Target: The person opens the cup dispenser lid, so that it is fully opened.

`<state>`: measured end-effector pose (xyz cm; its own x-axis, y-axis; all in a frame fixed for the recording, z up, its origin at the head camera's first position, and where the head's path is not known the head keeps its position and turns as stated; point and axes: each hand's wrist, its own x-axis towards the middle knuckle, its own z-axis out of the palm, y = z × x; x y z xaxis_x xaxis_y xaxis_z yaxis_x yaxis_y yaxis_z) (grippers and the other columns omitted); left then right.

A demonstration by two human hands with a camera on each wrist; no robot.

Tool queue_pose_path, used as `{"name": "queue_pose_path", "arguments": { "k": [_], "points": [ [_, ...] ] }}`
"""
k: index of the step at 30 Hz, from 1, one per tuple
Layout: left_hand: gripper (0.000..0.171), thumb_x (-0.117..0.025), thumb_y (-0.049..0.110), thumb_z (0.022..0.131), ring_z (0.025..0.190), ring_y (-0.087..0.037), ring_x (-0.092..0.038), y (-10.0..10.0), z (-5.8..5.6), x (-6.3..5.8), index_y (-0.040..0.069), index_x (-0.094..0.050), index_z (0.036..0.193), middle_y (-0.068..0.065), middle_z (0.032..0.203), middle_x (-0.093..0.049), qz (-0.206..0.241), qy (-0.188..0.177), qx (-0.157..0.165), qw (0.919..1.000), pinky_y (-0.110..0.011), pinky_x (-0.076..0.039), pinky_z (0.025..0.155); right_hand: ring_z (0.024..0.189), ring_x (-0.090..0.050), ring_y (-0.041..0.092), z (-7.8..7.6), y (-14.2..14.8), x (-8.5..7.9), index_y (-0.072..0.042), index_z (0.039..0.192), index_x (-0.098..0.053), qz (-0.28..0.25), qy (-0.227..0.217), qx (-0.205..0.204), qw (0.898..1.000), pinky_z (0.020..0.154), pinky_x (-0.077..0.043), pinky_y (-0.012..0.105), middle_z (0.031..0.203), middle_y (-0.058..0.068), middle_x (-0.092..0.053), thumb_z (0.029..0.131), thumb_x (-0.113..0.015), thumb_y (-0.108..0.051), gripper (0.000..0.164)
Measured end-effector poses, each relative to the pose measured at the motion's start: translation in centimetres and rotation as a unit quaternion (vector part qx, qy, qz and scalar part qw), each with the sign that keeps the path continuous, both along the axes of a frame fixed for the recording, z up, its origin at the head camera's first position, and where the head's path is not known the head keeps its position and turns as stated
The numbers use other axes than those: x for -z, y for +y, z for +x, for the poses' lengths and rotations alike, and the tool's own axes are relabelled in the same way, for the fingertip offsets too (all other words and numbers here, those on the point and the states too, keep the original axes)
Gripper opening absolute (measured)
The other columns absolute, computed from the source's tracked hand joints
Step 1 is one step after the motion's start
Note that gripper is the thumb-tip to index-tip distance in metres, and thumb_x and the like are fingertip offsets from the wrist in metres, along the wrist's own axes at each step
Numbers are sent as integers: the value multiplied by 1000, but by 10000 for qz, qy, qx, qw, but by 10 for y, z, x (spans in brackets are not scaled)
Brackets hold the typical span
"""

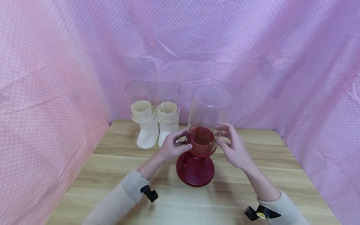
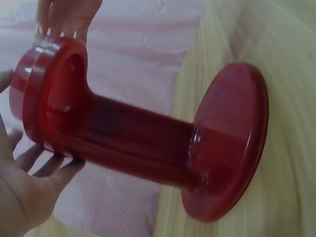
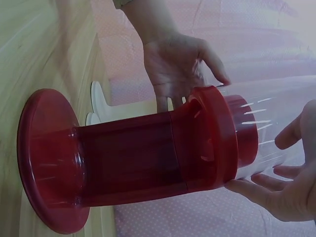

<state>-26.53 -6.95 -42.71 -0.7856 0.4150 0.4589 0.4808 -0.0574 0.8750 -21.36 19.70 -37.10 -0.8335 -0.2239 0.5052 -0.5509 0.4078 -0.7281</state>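
A red dispenser stand (image 1: 195, 170) with a round foot stands upright on the table, an inner ring at its top. Around that ring fits a tall clear cylinder (image 1: 211, 109), open at the top. On its left side my left hand (image 1: 174, 146) holds the cylinder's lower end, thumb in front and fingertips (image 2: 69, 173) right at the red collar (image 2: 37, 94). Opposite it, my right hand (image 1: 236, 150) grips the cylinder low down, its fingers (image 3: 276, 182) curved along the clear wall just above the collar.
Two cream dispenser stands (image 1: 149, 134) (image 1: 167, 128) with clear angular containers (image 1: 142, 89) stand behind and left of the red one. Pink dotted cloth (image 1: 180, 40) hangs around the back and sides of the wooden table (image 1: 253, 175). A black wrist camera (image 1: 150, 193) sits on each sleeve.
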Motion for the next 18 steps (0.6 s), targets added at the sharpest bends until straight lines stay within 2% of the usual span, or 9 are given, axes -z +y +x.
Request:
{"name": "queue_pose_path", "arguments": {
  "k": [6, 9, 11, 12, 15, 18],
  "points": [
    [71, -86, 14, 87, 139, -33, -62, 8, 28, -1, 6, -58, 152, -12, 151, -64, -225, 127, -1039, 9942, -49, -64, 94, 111, -70, 9, -10, -4, -1, -5, 145, -52, 69, -157, 82, 9998, 86, -61, 20, 137, 18, -68, 97, -58, 12, 51],
    [75, -89, 20, 85, 137, -31, -63, 12, 35, 1, 9, -58, 153, -9, 150, -65, -380, 345, -1280, 9904, -49, -64, 94, 111, -70, 6, -10, -1, -1, -5, 142, -54, 129, -275, 149, 9994, 87, -61, 21, 138, 16, -69, 99, -58, 10, 46],
    [79, -89, 19, 84, 139, -32, -61, 10, 34, 3, 12, -55, 155, -9, 152, -63, -429, 461, -1236, 9903, -53, -63, 95, 112, -69, 8, -8, 1, -1, -4, 137, -56, 140, -310, 183, 9993, 88, -62, 23, 139, 15, -68, 98, -59, 11, 42],
    [82, -89, 17, 83, 141, -33, -60, 9, 31, 5, 12, -52, 157, -10, 154, -61, -411, 465, -1115, 9918, -55, -62, 97, 112, -69, 10, -6, 2, -1, -3, 136, -56, 131, -329, 186, 9992, 88, -62, 24, 139, 16, -68, 98, -58, 12, 41],
    [91, -88, 10, 83, 145, -36, -55, 2, 20, 11, 13, -44, 162, -12, 158, -56, -369, 197, -621, 9972, -58, -58, 103, 114, -71, 22, 0, 4, 0, -1, 133, -57, 101, -330, 190, 9992, 87, -63, 25, 135, 18, -68, 96, -59, 13, 40],
    [94, -88, 11, 85, 145, -39, -55, -6, 11, 16, 11, -39, 164, -17, 158, -55, -406, -183, -166, 9989, -54, -57, 106, 114, -72, 34, 5, 3, 1, 0, 139, -55, 103, -382, 94, 9992, 87, -63, 24, 130, 20, -69, 96, -61, 13, 45]
  ]
}}
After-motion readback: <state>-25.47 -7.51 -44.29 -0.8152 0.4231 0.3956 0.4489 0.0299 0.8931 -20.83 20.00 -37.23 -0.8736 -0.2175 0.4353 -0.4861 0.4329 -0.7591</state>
